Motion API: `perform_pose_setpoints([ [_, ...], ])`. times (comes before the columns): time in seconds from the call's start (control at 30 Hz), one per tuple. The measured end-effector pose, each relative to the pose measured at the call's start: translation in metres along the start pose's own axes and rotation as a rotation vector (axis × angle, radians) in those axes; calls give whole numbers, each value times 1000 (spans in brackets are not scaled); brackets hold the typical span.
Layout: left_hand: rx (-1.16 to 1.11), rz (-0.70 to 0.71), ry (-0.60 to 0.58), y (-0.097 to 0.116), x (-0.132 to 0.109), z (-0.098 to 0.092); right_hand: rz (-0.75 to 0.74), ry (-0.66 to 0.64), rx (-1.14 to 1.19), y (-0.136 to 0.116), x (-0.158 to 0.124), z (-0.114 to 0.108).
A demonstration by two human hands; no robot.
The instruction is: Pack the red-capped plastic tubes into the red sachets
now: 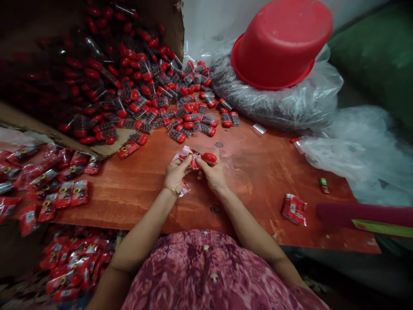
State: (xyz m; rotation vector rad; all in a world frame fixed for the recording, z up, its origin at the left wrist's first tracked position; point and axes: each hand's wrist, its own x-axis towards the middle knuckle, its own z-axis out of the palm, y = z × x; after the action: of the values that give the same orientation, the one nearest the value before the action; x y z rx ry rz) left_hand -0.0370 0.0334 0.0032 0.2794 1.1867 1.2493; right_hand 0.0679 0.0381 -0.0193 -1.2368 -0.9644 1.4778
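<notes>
My left hand is closed on a red and white plastic packet at the middle of the wooden table; a gold bangle sits on that wrist. My right hand pinches a small clear tube with a red cap at the packet's opening. Both hands touch each other over the table. More red packet edges show under my left palm.
A heap of red-capped tubes spills from a cardboard box at the far left. Filled red packets lie at the left edge and below it. A red basin sits on a plastic sack. A stack of packets lies right.
</notes>
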Motion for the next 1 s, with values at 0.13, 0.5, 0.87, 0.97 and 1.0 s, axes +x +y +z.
perform_pose_setpoints([
  [0.13, -31, -71, 18, 5, 5, -6, 73, -145, 93, -8, -8, -19],
  [0.5, 110, -105, -190, 7, -1, -13, 206, -411, -163, -30, -33, -43],
  [0.87, 851, 336, -390, 8, 5, -26, -78, -61, -109, -23, -15, -41],
  [0.97, 1156, 430, -497, 15, -3, -18, -110, -87, -139, -19, -2, -35],
  [1.0, 1253, 466, -510, 17, -6, -15, -90, -134, -156, -19, 1, -34],
])
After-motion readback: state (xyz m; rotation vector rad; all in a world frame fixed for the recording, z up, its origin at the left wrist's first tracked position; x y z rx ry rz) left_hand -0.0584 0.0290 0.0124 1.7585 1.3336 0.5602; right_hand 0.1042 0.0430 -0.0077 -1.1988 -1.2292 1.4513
